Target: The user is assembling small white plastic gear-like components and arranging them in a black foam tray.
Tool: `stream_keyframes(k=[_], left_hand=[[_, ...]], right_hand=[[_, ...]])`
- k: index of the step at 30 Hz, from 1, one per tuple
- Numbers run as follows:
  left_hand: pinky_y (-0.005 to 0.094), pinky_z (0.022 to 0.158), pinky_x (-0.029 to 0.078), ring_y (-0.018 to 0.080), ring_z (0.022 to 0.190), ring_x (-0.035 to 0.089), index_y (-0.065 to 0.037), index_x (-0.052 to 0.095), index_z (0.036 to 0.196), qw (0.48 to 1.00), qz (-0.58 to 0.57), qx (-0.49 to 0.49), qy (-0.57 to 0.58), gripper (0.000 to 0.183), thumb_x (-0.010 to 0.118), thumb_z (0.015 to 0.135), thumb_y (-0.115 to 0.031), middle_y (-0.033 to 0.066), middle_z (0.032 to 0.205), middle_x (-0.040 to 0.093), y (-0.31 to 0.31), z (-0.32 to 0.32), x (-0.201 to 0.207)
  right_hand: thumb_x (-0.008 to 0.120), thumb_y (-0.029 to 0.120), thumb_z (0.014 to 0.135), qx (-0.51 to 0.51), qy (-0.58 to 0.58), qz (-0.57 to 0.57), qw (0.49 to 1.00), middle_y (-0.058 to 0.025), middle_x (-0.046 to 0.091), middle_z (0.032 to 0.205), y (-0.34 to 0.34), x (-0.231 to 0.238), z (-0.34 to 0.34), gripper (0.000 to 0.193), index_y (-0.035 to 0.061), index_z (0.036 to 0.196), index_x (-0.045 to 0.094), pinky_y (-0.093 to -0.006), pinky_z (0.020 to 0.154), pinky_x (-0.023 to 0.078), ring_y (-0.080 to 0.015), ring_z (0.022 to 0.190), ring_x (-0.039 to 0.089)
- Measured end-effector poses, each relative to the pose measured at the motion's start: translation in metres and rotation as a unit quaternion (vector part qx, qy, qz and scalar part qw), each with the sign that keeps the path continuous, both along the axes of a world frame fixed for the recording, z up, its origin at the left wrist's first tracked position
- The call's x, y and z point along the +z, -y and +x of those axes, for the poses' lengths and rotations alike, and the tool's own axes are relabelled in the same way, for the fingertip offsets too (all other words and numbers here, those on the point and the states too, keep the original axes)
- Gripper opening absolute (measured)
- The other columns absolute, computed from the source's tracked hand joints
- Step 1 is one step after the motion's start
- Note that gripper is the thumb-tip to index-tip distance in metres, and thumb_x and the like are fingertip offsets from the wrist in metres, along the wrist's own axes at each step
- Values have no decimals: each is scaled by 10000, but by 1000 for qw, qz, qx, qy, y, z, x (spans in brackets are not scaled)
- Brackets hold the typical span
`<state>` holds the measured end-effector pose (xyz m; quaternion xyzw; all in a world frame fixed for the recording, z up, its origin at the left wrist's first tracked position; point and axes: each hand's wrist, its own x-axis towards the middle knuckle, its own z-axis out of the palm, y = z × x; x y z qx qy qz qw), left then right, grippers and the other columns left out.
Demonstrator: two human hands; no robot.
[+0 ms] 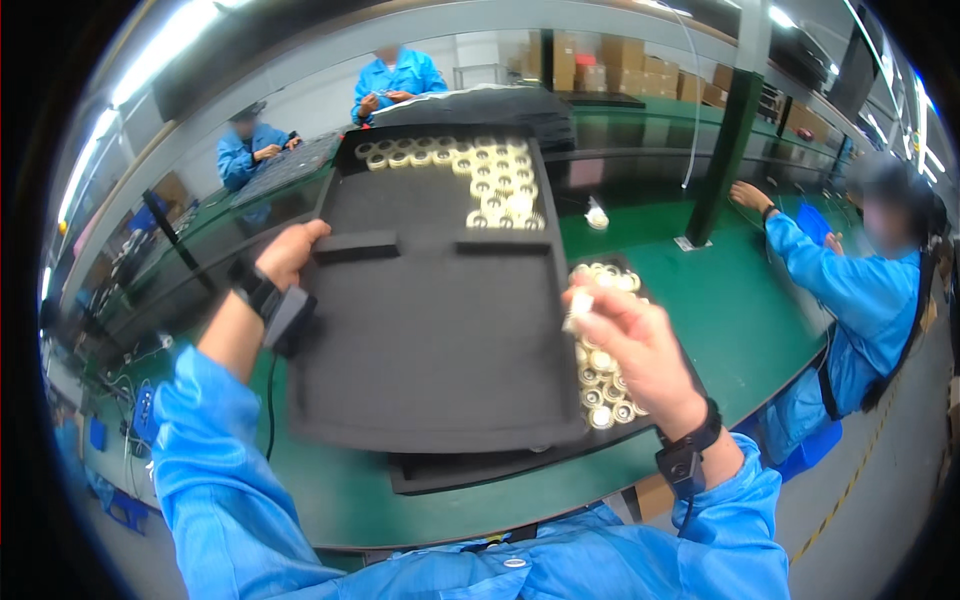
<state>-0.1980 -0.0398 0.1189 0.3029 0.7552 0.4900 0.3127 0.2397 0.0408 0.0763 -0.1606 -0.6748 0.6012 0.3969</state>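
My left hand (pixel 290 252) is closed on the left edge of a black tray (pixel 430 345), the thumb over its rim. The tray is tilted over a second black tray (pixel 440 475), which shows below and to the right. Rows of cream round parts (pixel 505 185) with dark centres fill the far and far-right area of the upper tray. My right hand (pixel 645 350), by the tray's right edge, pinches one cream round part (pixel 580 305). Under that hand, many similar cream parts (pixel 600 390) lie in the lower tray.
Both trays are over a green-topped workbench (pixel 730 330). A small cream item (pixel 597 217) lies beyond the trays, left of a dark green post (pixel 715 165). A co-worker (pixel 850 280) in blue sits at the right. Two others work at the far side, near black sheeting (pixel 500 112).
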Motion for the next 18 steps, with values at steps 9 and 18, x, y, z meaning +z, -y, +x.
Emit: stream_keyframes(k=[9,18], left_hand=[[417,952,453,238,985,606,-4,614,1023,815,326,43,477,215,637,811,-29,101,1044,642,95,183,-59],[489,1072,352,280,1220,491,53,466,1275,755,196,-54,624,455,578,835,19,154,1307,521,115,268,-98]], right_hand=[[567,80,926,-289,-39,205,934,-191,516,1324,-31,1,52,292,-65,1180,566,-311,1016,365,-219,1222,481],[598,222,943,-168,-38,80,982,-67,629,1125,-164,-35,39,345,-28,1181,594,-262,938,402,-118,1005,559]])
